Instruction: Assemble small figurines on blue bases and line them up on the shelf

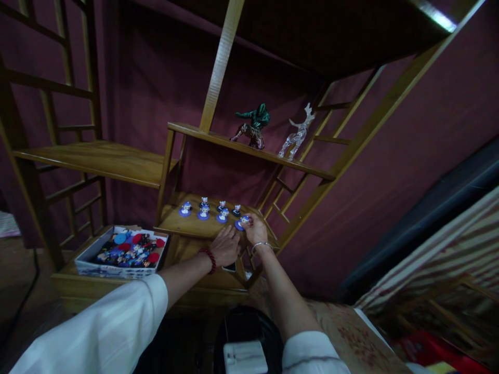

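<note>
My right hand (256, 230) is closed on a small purple-and-white figurine (241, 223) with a round purple base, at the right end of the front row on the low wooden shelf (175, 222). My left hand (226, 247) rests at the shelf's front edge, fingers stretched out, holding nothing. To the left stand three matching figurines, among them one purple-haired figurine (222, 215) just beyond my left fingertips. Behind them is a row of three small black-and-white figurines, one of them a figurine (236, 210) close to my right hand.
A shallow box (117, 272) full of mixed figurines and coloured discs sits at lower left. On the shelf above stand a green-and-bronze crouching figure (255, 124) and a clear deer statuette (297, 136). A wooden upright (222, 67) rises over that shelf. A dark phone-like object (230, 267) lies below my left hand.
</note>
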Available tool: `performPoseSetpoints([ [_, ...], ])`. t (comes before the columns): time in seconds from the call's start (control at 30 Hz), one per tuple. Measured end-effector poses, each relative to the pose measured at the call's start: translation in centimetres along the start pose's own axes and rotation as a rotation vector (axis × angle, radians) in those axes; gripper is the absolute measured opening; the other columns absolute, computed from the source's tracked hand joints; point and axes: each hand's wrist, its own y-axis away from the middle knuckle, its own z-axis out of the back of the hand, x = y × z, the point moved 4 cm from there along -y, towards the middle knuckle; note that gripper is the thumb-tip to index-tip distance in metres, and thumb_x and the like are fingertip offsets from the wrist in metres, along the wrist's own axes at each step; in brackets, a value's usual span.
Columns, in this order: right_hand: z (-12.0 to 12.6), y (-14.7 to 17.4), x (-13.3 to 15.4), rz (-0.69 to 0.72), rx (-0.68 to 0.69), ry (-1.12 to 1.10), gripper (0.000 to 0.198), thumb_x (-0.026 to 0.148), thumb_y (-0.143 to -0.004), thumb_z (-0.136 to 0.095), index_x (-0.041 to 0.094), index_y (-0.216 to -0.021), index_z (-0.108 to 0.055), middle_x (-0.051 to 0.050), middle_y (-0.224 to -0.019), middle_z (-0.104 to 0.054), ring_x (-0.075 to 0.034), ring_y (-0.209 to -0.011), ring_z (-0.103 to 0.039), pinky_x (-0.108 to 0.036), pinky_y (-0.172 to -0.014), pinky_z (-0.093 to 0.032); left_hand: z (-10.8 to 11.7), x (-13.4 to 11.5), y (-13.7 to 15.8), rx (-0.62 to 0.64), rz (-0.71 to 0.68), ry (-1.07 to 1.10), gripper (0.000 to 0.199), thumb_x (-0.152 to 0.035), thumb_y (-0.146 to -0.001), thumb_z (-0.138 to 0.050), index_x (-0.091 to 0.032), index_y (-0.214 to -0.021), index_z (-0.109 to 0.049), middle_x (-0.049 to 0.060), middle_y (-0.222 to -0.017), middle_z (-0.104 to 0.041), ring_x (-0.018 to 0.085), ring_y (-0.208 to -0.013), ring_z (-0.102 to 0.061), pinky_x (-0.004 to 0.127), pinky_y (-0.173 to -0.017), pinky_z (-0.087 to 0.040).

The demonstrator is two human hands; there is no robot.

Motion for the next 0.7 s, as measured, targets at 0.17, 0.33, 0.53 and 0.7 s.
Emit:
performPoseSetpoints([
  [0.17, -0.5, -0.7, -0.2, 0.017, -0.005, 0.026, 0.025, 0.022, -0.068, -0.059, 0.023, -0.093, -0.057, 0.001, -0.070, -0.061, -0.013, -0.066, -0.057, -0.025, -0.067, -0.045, -0.2, 0.2, -1.1, 0.011, -0.021, -0.012, 0.053, -0.034, -0.086, -0.027, -0.003, -0.129, -0.031, 0.019, -0.140, -0.026, 0.027, -0.131, -0.016, 0.038, -0.106, -0.016],
  [0.33, -0.8, -1.1, -0.1, 0.025, -0.001, 0.045, 0.027, 0.019, -0.067, -0.059, 0.023, -0.093, -0.057, 0.001, -0.074, -0.062, -0.014, -0.067, -0.058, -0.025, -0.067, -0.045, -0.1, 0.2, -1.7, 0.084, 0.032, -0.001, 0.058, -0.038, -0.085, -0.029, -0.004, -0.132, -0.025, 0.021, -0.142, -0.019, 0.029, -0.132, -0.012, 0.042, -0.104, -0.016],
  [0.53, -1.0, -1.5, -0.2, 0.014, 0.015, 0.057, 0.027, 0.018, -0.067, -0.059, 0.023, -0.094, -0.058, 0.001, -0.072, -0.062, -0.014, -0.067, -0.058, -0.025, -0.067, -0.046, 0.3, 0.1, -1.9, 0.140, 0.037, -0.022, 0.060, -0.039, -0.084, -0.030, -0.005, -0.133, -0.023, 0.021, -0.143, -0.014, 0.031, -0.132, -0.010, 0.044, -0.103, -0.016],
  [0.7, -1.4, -1.7, -0.2, 0.026, 0.029, 0.047, 0.028, 0.018, -0.067, -0.059, 0.023, -0.094, -0.058, 0.001, -0.074, -0.062, -0.013, -0.065, -0.057, -0.025, -0.067, -0.046, 0.3, 0.2, -2.2, 0.141, 0.033, -0.042, 0.060, -0.040, -0.083, -0.031, -0.006, -0.132, -0.024, 0.022, -0.143, -0.014, 0.032, -0.131, -0.012, 0.045, -0.102, -0.015],
])
